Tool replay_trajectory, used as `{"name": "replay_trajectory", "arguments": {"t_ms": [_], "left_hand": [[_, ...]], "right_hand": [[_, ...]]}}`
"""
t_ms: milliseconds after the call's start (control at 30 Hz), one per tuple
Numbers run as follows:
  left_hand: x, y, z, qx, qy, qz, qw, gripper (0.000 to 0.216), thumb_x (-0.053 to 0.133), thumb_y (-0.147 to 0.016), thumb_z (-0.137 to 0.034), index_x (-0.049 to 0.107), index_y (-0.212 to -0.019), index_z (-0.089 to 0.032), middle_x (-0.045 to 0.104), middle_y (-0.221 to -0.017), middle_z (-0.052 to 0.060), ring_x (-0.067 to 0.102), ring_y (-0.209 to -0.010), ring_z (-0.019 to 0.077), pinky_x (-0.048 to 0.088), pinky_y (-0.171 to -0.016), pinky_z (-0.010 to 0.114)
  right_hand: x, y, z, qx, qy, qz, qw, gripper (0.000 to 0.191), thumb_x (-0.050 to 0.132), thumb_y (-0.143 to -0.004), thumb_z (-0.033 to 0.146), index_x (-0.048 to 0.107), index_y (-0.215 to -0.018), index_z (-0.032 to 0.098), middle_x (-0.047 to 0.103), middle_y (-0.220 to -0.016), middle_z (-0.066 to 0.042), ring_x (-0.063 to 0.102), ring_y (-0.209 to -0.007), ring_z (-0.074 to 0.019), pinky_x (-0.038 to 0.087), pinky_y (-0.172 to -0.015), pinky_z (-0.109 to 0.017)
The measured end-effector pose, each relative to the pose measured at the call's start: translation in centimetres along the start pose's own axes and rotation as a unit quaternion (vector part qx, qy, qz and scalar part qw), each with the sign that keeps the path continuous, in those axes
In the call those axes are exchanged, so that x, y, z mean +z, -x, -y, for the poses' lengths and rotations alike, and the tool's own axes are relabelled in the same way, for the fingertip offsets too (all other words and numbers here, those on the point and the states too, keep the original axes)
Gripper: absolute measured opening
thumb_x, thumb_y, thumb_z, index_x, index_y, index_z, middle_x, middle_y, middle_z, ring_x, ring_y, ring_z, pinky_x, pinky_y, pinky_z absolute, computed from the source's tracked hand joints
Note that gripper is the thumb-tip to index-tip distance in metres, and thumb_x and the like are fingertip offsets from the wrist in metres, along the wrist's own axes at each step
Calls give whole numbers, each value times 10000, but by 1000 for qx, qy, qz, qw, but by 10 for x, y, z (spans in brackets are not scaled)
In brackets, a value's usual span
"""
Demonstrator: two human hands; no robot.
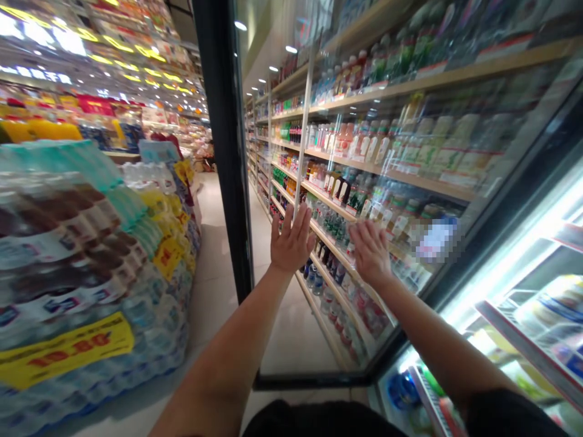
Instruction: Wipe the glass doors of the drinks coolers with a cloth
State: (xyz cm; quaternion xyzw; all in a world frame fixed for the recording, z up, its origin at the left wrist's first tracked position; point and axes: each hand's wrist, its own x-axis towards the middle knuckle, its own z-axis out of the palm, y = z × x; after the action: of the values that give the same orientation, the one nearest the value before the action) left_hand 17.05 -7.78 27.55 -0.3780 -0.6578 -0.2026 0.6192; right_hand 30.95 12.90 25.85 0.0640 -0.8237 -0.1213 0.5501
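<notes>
A glass cooler door (314,381) with a black frame stands swung open in front of me. My left hand (291,241) is raised at the pane, palm forward, its fingers stretched out and apart. To its right, my right hand (372,255) is also up at the glass, fingers extended and slightly bent. Both palms seem to rest on the pane, though the contact itself is hidden behind the hands. Neither hand holds anything. Through the glass, shelves of bottled drinks (334,188) show behind the hands.
On the right, the lit cooler holds wire shelves (531,346) with packaged goods. Stacked packs of bottles (59,255) fill the left side, with a yellow price sign (68,349) on them. A tiled aisle (216,243) runs between the stack and the door.
</notes>
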Motion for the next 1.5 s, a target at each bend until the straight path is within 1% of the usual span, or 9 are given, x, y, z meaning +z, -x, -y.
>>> {"name": "replay_trajectory", "arguments": {"t_ms": [133,300,367,600,833,900,1100,1300,1500], "left_hand": [[2,1,1,-5,8,8,1000,699,514,-1006,-355,246,-1616,-144,447,-1561,126,178,-1551,261,36,-1308,481],[-1,0,0,2,1,7,1000,686,502,-1004,-330,254,-1611,-127,440,-1564,121,152,-1554,253,43,-1310,478],[-1,-1,0,8,-6,3,1000,696,506,-1002,-331,248,-1611,-115,441,-1561,125,146,-1555,256,56,-1310,481],[0,1,0,-11,13,14,1000,691,509,-1006,-343,247,-1616,-153,453,-1554,126,172,-1549,246,41,-1308,479],[-2,2,0,-9,18,26,999,634,494,-1009,-337,327,-1590,-145,455,-1553,127,200,-1546,259,50,-1307,492],[-1,2,1,-16,20,34,999,618,489,-1013,-349,347,-1583,-158,447,-1558,132,229,-1539,263,55,-1305,501],[3,3,2,-14,21,30,999,655,507,-1006,-357,311,-1597,-154,446,-1559,138,228,-1541,269,47,-1305,500],[-3,-1,-1,1,7,-4,1000,693,528,-993,-322,270,-1608,-132,475,-1541,140,176,-1552,261,58,-1306,483],[-5,-1,3,3,34,-19,999,725,506,-1009,-336,182,-1630,-147,363,-1607,176,161,-1557,280,121,-1289,525]], "right_hand": [[7,-12,8,87,32,-55,994,640,367,-1007,167,248,-1633,215,437,-1605,-137,259,-1567,-266,188,-1261,-521],[23,42,44,-136,-37,74,987,605,426,-950,84,456,-1536,233,648,-1429,-48,427,-1476,-148,132,-1288,-366],[19,38,37,-157,-43,95,982,599,434,-941,79,495,-1509,263,629,-1453,-32,457,-1452,-140,154,-1284,-355],[4,-25,-1,95,39,-51,993,631,377,-1002,168,273,-1624,202,405,-1623,-144,269,-1563,-264,216,-1254,-528],[22,57,46,-196,-85,127,969,654,417,-912,49,472,-1526,266,649,-1429,-42,540,-1385,-134,323,-1214,-352],[14,46,30,-162,-71,118,977,655,442,-915,54,463,-1533,268,631,-1450,-43,514,-1413,-158,303,-1233,-383],[-4,8,-25,121,34,-68,990,648,396,-1003,149,257,-1630,240,376,-1639,-141,251,-1568,-293,254,-1238,-578],[9,46,13,50,-4,8,999,689,426,-1003,129,206,-1640,275,488,-1573,-120,289,-1557,-254,247,-1258,-512],[6,-40,59,127,-107,16,986,593,345,-1048,285,255,-1630,214,296,-1679,-112,84,-1601,-302,182,-1269,-596]]}}
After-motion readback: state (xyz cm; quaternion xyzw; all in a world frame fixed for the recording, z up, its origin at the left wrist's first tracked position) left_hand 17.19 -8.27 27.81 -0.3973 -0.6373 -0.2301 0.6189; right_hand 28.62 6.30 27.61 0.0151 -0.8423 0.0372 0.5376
